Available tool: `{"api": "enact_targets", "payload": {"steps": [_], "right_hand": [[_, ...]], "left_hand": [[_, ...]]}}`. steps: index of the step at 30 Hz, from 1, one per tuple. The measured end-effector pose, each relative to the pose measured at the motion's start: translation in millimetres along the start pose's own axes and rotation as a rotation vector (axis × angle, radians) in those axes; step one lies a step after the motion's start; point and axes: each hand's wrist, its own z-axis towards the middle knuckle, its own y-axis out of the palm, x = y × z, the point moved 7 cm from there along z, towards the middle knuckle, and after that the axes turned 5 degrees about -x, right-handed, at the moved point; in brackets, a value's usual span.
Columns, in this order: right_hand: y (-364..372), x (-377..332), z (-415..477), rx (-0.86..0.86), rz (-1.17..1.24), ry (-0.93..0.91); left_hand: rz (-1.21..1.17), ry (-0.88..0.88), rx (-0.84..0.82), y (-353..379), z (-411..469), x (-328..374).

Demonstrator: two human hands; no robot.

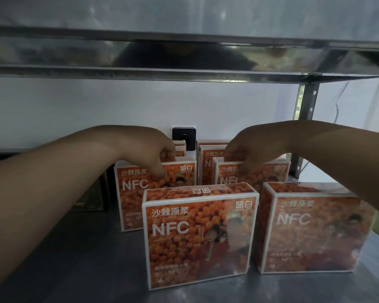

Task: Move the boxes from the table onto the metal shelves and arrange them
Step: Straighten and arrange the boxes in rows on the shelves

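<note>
Your left grip [160, 156] pinches the left box [136, 193] by its top edge, your right grip [245, 154] the right box [271, 173]; both stand upright on the metal shelf [74, 259], directly beneath your hands.

Boxes: 2 in front, front-centre box [199, 235] & front-right box [311, 230]; 2 mid, mid-left box [131, 193] & mid-right box [269, 173]; back boxes [210, 158] 3+, exact no. unclear. Hands: 2, left hand [155, 154], right hand [249, 152]. Shelf levels: 2, lower shelf [74, 259], upper shelf [140, 51].
</note>
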Motion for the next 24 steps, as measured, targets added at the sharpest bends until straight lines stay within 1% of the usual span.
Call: {"api": "enact_targets", "payload": {"steps": [7,18,24], "right_hand": [[-3.4,-4.3,13.3,-0.002,-0.043,0.038],[-2.5,-5.1,25.2,0.014,-0.055,0.067],[1.2,-6.8,25.5,0.038,-0.047,0.111]], "left_hand": [[-0.014,-0.009,0.071,7.5,0.3,-17.9],[-0.089,0.075,0.136,18.6,6.4,-30.9],[-0.055,0.088,0.198,21.9,3.4,-31.7]]}}
